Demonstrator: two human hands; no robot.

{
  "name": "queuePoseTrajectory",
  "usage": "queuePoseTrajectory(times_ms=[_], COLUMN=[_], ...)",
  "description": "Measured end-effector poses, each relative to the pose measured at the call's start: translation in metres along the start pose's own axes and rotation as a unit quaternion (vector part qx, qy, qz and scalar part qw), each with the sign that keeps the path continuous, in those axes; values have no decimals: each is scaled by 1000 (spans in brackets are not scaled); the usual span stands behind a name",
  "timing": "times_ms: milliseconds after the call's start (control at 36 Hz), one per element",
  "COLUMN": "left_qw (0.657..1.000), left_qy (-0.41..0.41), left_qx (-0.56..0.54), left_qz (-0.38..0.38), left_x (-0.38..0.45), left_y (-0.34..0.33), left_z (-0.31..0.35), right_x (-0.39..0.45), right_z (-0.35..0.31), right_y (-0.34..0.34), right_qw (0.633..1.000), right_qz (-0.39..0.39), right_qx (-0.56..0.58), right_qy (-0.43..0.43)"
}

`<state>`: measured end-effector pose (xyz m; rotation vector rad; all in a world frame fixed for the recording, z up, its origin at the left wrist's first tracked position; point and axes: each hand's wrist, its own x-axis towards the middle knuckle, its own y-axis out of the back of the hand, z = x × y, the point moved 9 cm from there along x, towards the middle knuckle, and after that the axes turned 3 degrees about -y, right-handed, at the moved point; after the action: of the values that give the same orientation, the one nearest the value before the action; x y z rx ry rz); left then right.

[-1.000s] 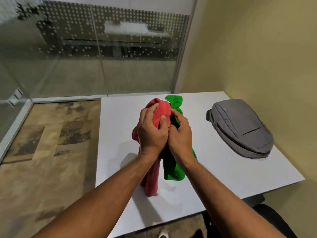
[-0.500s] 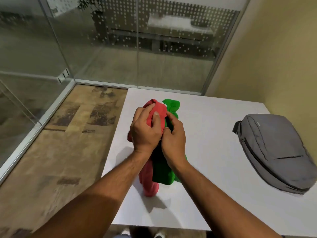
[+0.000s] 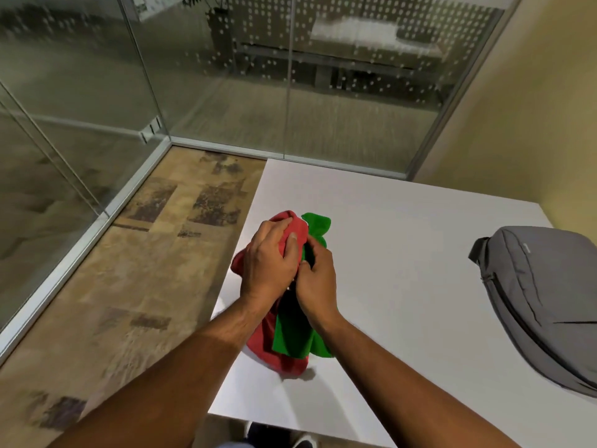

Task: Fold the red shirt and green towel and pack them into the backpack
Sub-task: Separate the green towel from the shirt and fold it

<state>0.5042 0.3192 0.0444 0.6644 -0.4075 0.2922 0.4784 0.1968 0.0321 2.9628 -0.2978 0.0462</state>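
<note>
My left hand (image 3: 269,260) grips the bunched red shirt (image 3: 274,349), which hangs down to the white table (image 3: 403,247) near its left edge. Close beside it, my right hand (image 3: 315,281) grips the crumpled green towel (image 3: 295,337); a green tuft sticks up behind my fingers. The two cloths are pressed together and both are lifted, their lower ends touching the table. The grey backpack (image 3: 542,299) lies flat on the table at the far right, zipped shut, well apart from both hands.
Glass walls stand behind the table and to the left, with patterned floor (image 3: 135,286) beside the table's left edge. A yellow wall (image 3: 533,108) runs along the right. Shoes show below the table's near edge.
My head has turned left, so the backpack has slid to the right edge of view. Both hands keep their grip and have lowered the cloths a little toward the table.
</note>
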Motion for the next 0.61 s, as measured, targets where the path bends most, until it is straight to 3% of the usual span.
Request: queuePoseTrajectory(times_ms=[361,472,611], left_qw=[977,956,913], left_qy=[67,71,19], left_qx=[34,52,132], left_qz=[-199,-279,-386], left_x=[-57,-79,-115], left_y=[-56,-75,-101], left_z=[-94,-115,-136], right_x=[-15,-27,-43], right_z=[112,149,175], right_y=[-30,-33,-36], right_qw=[969,952,931], right_qz=[-175,-205,-239], right_qx=[-110,-143,-201], right_qy=[-132,-175,-191])
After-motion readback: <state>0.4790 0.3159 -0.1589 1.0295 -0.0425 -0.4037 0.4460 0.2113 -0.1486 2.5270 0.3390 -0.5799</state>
